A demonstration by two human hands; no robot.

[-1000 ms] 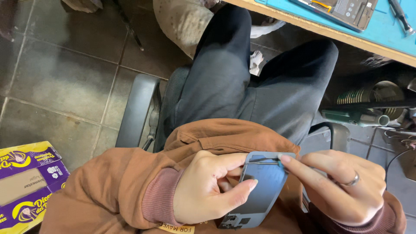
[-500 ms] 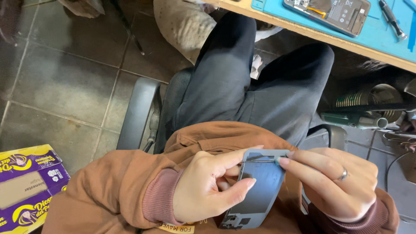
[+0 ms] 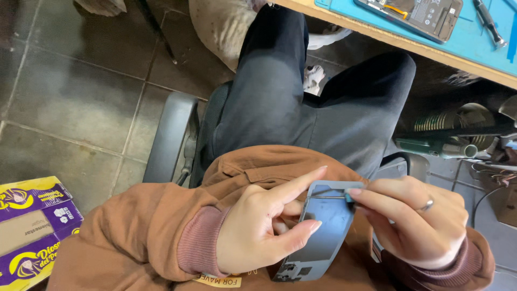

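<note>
- The phone panel is grey-blue, dark at its lower end.
- The jacket sleeve is rust brown with a dusty pink cuff.
- The trousers are dark grey.
- The cardboard box is purple and yellow.
- The work mat is bright blue.
- The floor tiles are mottled grey-brown.
- The ring is silver.

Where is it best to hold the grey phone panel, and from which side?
Probably by its long edges, from the left. The phone panel is thin and flat, its face up, and the left hand grips it so, leaving the top free for the right hand and its tool.
</note>
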